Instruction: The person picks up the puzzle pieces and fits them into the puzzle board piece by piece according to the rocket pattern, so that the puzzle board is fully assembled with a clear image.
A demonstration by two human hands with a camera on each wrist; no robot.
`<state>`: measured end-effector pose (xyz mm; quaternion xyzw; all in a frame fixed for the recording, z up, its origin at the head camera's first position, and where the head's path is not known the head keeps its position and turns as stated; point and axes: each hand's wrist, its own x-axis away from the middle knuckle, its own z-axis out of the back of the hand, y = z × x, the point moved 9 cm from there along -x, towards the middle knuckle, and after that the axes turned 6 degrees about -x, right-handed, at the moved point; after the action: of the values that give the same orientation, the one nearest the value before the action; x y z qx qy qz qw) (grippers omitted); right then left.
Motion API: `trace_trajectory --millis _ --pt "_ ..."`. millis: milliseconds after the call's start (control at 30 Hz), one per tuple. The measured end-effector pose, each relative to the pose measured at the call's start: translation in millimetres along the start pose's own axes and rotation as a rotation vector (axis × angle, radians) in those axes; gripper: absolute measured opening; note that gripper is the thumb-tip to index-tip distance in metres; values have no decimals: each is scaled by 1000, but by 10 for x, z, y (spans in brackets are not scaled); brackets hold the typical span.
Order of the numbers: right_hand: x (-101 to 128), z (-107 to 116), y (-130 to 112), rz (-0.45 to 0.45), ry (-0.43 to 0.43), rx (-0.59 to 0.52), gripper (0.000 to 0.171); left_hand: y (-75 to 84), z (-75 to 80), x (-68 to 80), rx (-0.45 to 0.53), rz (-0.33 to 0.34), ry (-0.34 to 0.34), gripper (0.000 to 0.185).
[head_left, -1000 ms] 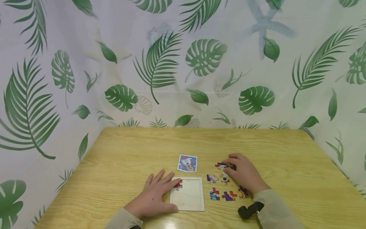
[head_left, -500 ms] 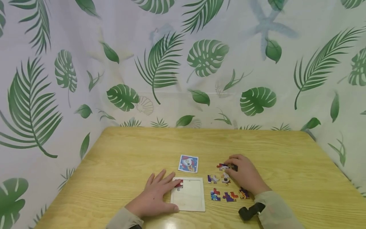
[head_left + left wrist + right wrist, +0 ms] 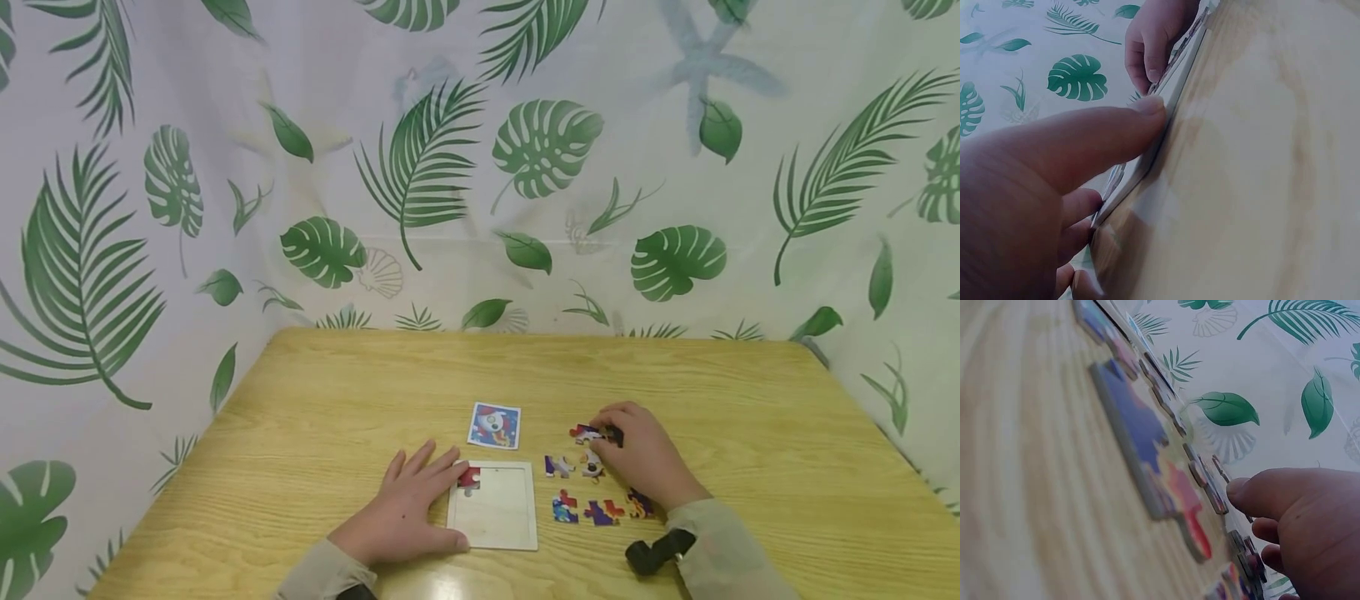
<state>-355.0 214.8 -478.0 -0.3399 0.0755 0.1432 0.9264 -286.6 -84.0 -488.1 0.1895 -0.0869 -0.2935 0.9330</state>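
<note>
Little has moved since the earlier frames: both hands stay where they were, and only the camera has drifted slightly. At the far end of the loose pieces, the right hand (image 3: 637, 454) curls its fingertips around a red-and-white puzzle piece (image 3: 584, 432) that seems to lie on the wooden table (image 3: 750, 417). Left of it, the left hand (image 3: 408, 508) rests flat, fingers straight, on the edge of the puzzle tray (image 3: 498, 521), fingertips beside the single red piece (image 3: 469, 477) seated in its far-left corner. By my judgement the puzzle is barely begun: one piece placed, and about six loose pieces (image 3: 592, 510) remain beside the tray. A reference picture card (image 3: 493, 426) lies just beyond. The left wrist view alone shows the thumb (image 3: 1116, 134) pressed against the tray's rim.
</note>
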Motion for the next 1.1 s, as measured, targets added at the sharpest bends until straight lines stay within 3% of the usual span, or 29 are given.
trace_trajectory --millis 267,633,1100 --pt "30 -82 -308 41 18 -59 22 -10 1 5 -13 -1 7 98" --pt "90 -364 -732 112 -35 -69 16 -29 -19 -11 -8 2 5 97" --pt "120 -716 -1162 231 -106 4 15 -21 -24 -4 -24 9 -15 98"
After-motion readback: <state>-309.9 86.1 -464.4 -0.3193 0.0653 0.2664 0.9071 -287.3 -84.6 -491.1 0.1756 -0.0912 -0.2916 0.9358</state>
